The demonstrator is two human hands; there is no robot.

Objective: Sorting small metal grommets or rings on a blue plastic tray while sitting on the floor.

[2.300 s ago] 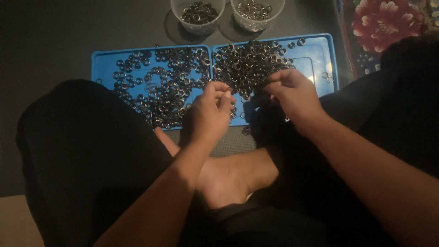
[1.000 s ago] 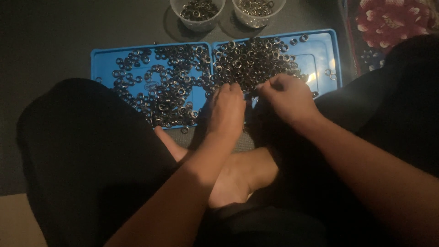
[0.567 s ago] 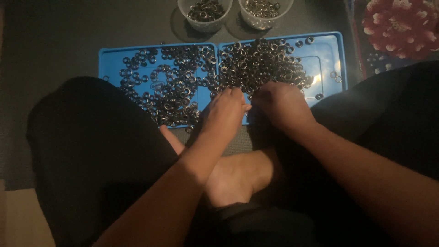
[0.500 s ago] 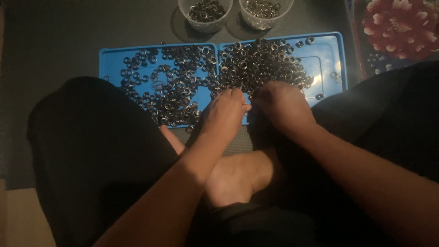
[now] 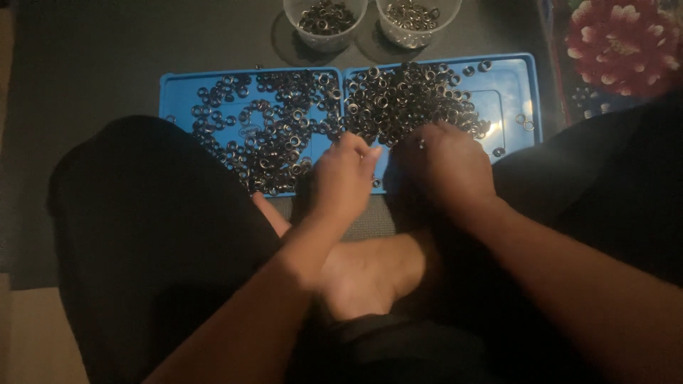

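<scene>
My left hand [image 5: 343,181] sits at the near edge of the blue tray [image 5: 185,89], thumb and fingertips drawn together at the seam between its two halves, though I cannot tell whether a ring is pinched in that grip. My right hand [image 5: 447,167] lies just beside it, fingers curled down onto the dense heap of small dark metal rings [image 5: 405,99] in the right half; one ring shows at my fingertips, but whether it is clamped or only touched is unclear. Compared with a couple of seconds ago, both hands have dropped from a raised, slightly apart position and closed in on the pile, so they have gone from handling a ring to reaching among the loose ones again. A thinner scatter of rings [image 5: 274,131] covers the left half. Beyond the tray stand two clear plastic cups [image 5: 325,21], each holding rings. I sit cross-legged on a dark mat [image 5: 107,43], one bare foot [image 5: 370,270] below my hands.
</scene>
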